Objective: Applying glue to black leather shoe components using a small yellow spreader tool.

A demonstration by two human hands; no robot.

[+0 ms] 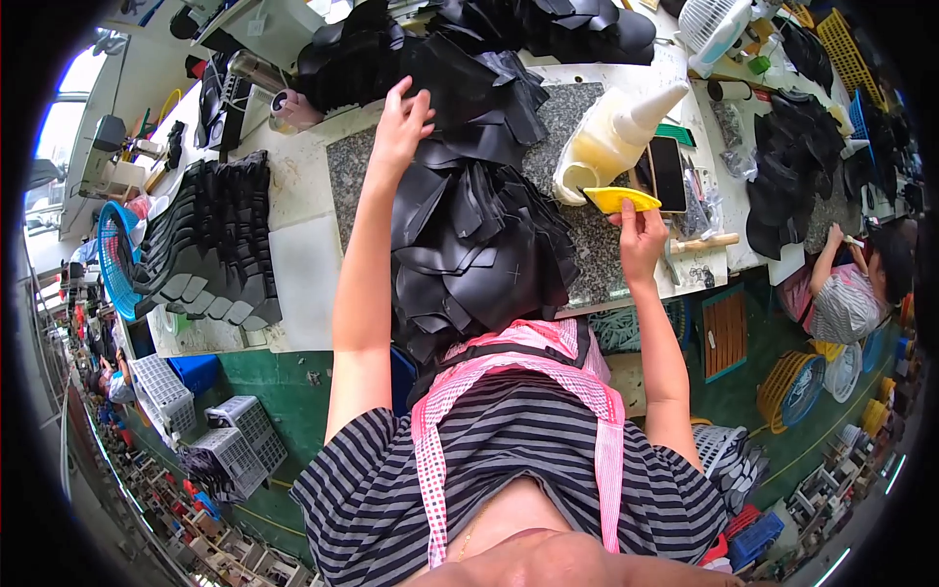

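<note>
My right hand (643, 243) pinches a flat yellow spreader (623, 200) with a dark edge. That edge is at the cut-open mouth of a cream plastic glue bottle (608, 137), which leans with its cone-shaped nozzle pointing up and away. Further left, my left hand (401, 127) reaches over a heap of thin black shoe-upper pieces (489, 274), fingers apart and nothing in them. The pieces overlap loosely from the table's near edge to the back. Whether the left fingertips touch the black pieces (455, 93) behind them cannot be made out.
Rows of stacked black pieces (210, 240) cover the left of the white table (303, 284). Right of the bottle lie a dark phone (668, 174) and a wooden-handled tool (706, 244). A white fan (712, 29) stands at the back right. Another person (851, 289) works at the far right.
</note>
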